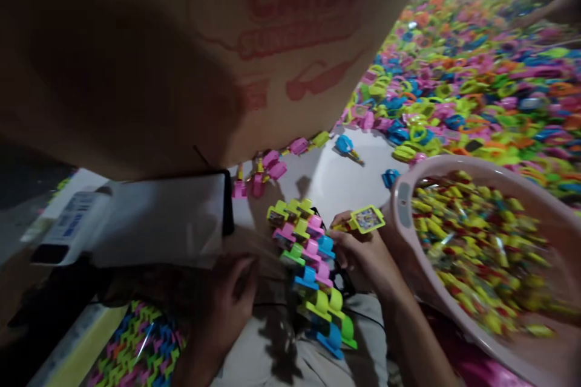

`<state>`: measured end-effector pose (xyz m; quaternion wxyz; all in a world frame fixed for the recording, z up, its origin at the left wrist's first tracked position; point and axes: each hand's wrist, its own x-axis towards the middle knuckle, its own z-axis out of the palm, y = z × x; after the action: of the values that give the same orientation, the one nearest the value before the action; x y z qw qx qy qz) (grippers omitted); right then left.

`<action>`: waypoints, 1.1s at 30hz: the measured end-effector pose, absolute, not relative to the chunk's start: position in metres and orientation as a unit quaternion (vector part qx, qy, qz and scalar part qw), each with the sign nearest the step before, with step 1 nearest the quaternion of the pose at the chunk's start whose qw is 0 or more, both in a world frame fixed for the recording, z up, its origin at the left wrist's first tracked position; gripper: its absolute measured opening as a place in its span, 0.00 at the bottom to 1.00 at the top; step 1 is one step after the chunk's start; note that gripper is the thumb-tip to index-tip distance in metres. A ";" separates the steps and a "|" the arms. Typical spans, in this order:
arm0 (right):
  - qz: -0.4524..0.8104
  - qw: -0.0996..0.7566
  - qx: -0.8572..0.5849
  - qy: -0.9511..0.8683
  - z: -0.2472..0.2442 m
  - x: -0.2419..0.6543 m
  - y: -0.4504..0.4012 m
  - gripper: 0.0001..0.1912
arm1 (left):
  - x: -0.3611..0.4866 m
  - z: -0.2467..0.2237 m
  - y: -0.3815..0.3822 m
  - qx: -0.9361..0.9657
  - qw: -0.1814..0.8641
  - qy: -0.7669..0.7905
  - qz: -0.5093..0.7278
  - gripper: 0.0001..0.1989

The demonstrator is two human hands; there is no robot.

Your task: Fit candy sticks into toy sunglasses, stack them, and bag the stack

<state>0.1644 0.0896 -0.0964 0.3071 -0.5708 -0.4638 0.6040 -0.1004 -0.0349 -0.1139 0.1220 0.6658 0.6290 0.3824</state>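
My right hand (361,254) pinches a yellow toy watch (367,218) with a square printed face. Part of a yellow wrapped candy shows at the fingertips beside it. Just left of that hand, a cluster of pink, yellow, blue and green toy watches (311,248) stands in slanting rows above my lap; a black piece (341,283) shows at its right edge. My left hand (233,293) is dark and blurred, left of the cluster. Its fingers are loosely curled, with a gap at the thumb and nothing visible in them.
A cardboard box (281,18) with red print looms in front. Several pink watches (271,163) lie along its foot. At right, a pink basin (403,217) holds yellow wrapped candies; behind it spreads a heap of coloured toys (476,91). A clear bag of toys (136,344) is lower left.
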 end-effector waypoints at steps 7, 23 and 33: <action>0.638 0.296 -0.566 -0.431 -0.107 0.185 0.049 0.25 | -0.059 -0.136 -0.035 0.662 0.176 0.615 0.389 0.14; 0.441 0.102 -0.537 -0.712 -0.080 0.152 0.050 0.12 | -0.063 -0.135 -0.020 0.643 0.324 0.593 0.361 0.09; 0.349 0.200 -0.614 -0.679 -0.104 0.223 0.038 0.18 | -0.022 -0.135 -0.003 0.627 0.303 0.582 0.420 0.15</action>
<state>0.2229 0.0382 -0.1041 0.2003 -0.6144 -0.6786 0.3492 -0.0225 -0.0026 -0.1349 0.3035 0.6270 0.5818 0.4198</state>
